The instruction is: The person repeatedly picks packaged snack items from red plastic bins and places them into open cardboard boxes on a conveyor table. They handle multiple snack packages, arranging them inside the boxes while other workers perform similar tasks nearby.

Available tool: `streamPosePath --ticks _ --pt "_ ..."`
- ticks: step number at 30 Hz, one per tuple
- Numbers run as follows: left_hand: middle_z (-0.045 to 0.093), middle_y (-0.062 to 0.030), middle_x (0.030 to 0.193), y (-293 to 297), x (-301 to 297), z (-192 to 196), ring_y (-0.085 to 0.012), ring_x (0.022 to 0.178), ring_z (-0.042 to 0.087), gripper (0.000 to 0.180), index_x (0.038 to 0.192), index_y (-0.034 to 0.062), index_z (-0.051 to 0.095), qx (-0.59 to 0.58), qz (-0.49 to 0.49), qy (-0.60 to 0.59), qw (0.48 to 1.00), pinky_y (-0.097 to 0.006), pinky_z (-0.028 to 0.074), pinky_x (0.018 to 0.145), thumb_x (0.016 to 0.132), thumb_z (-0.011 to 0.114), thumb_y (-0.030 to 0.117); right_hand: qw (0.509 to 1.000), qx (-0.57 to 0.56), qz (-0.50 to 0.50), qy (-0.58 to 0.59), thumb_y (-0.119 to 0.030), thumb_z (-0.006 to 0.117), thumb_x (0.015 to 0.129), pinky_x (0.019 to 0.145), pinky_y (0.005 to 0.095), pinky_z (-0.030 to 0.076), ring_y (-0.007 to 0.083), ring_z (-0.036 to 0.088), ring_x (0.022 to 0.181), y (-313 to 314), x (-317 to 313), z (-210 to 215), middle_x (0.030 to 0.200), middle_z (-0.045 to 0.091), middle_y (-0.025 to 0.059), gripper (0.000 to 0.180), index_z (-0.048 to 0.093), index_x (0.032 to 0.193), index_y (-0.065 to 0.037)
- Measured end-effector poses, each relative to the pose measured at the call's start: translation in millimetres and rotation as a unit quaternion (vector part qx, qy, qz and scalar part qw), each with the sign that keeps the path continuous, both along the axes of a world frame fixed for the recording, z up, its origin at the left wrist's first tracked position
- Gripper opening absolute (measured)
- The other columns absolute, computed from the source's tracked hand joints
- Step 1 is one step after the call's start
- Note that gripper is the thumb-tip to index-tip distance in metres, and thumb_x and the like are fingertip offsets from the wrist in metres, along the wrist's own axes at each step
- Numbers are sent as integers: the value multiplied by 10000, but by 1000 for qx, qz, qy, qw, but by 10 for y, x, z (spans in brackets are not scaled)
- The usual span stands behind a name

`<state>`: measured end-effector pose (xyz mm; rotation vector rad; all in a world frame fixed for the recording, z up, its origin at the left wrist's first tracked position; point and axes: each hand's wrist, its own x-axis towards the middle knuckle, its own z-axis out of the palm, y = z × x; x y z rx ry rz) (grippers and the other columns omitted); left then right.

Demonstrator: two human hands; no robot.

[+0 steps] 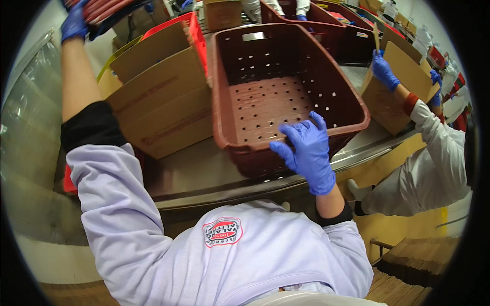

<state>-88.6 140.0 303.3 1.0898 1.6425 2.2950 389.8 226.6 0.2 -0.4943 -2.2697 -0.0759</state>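
Two hands: both wear blue gloves and belong to the person in the pale lilac top.
Right hand (306, 150): fingers spread, laid over the near rim of the dark red crate (286, 86), fingertips curling inside the edge.
Left hand (75, 23): raised high at the upper left of the view, fingers closed around the end of a red and black stack of flat pieces (104, 9); what the pieces are cannot be told.
Dark red crate: a perforated plastic bin, standing open and tilted toward the person on the steel worktop (199, 171), its near edge close to the worktop's front lip.
Cardboard sheets (163, 97): flat brown pieces leaning just left of the crate, with a red crate (196, 35) behind them.
Co-worker: a person in a white sleeve (439, 148) at the right, one blue-gloved hand (384, 71) on a folded cardboard box (395, 97) beside the crate.
Further back: more dark red crates (326, 25) lined along the worktop.
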Motion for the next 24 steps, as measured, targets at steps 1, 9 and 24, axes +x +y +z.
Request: streamPosePath --ticks 1,9,24 --pt "594 -151 966 -334 -294 76 -281 838 588 483 1056 23 529 14 45 17 999 -417 459 819 644 705 204 996 78 -30 17 -401 629 737 718 366 364 211 449 508 94 -74 -122 481 409 31 353 488 578 -118" --pt "571 -101 1074 -2693 -2624 -1460 -253 984 538 567 1171 63 465 -138 214 -164 953 -403 434 859 669 696 191 974 94 -59 197 -170 479 747 648 314 350 192 440 505 -1 471 20 494 447 42 250 492 520 -66" --pt "564 -85 1118 699 596 -1162 -182 1014 534 294 1078 17 571 -27 -235 326 915 -284 389 885 850 497 189 914 -1 -143 381 -109 483 708 742 297 365 171 466 724 -798 766 -230 728 552 60 128 563 625 -52"
